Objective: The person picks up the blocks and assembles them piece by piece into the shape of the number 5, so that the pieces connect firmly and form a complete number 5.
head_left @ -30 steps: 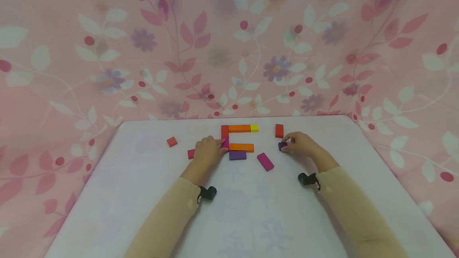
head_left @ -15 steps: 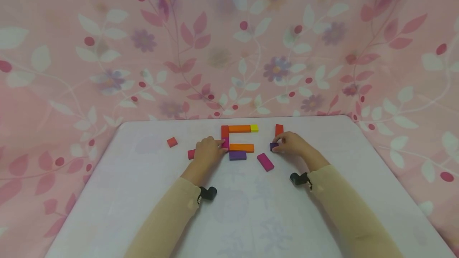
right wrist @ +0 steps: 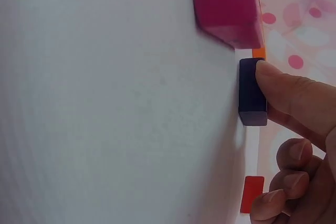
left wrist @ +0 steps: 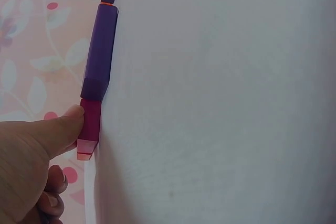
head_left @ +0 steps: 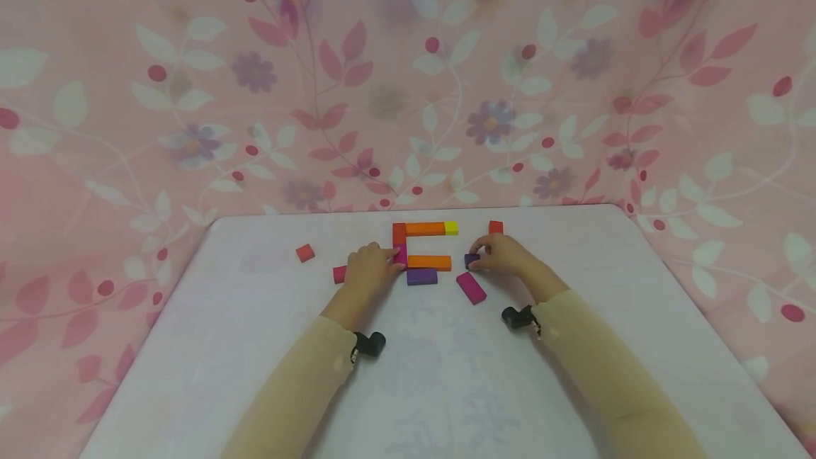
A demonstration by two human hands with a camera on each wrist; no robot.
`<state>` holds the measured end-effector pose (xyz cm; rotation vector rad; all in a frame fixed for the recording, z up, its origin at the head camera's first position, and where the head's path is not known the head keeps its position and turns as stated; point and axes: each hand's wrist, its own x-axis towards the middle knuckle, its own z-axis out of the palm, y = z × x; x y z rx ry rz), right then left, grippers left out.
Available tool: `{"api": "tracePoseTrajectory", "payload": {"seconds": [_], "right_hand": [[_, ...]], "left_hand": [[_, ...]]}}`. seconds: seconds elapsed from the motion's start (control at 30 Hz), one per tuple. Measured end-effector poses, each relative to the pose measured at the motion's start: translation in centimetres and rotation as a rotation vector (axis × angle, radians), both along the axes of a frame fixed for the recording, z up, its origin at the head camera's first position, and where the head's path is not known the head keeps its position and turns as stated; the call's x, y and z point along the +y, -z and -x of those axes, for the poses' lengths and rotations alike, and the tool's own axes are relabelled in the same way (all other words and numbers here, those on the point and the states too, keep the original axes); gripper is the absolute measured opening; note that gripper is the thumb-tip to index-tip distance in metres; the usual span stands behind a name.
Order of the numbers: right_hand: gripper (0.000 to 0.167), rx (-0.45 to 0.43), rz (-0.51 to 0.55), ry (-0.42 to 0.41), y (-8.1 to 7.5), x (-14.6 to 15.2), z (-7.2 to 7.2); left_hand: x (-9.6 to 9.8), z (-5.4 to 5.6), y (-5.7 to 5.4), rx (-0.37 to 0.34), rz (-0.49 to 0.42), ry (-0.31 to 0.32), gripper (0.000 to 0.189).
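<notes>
With the right hand pinching the dark-purple block and the left hand apparently pinching the joined magenta block, we advise skirting the loose magenta block.

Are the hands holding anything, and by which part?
The right hand pinches the dark purple block, thumb on its near face. The left hand touches a magenta block; a grip can't be told.
</notes>
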<state>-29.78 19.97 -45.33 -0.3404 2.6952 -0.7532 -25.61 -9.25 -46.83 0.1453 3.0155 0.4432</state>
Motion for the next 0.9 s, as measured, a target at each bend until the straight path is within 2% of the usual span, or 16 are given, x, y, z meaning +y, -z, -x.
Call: {"api": "tracePoseTrajectory", "payload": {"seconds": [0.33,0.9], "right_hand": [[0.031,-0.019,0.02,-0.006,0.1,-1.1,0.1],[0.029,-0.027,0.015,-0.018,0.1,-2.4,0.0]], "left_hand": [[-0.1,-0.3,0.0,0.038,0.008,0.021,0.05],[-0.1,-0.4,-0.2,0.034,-0.006,0.019,0.05]]}}
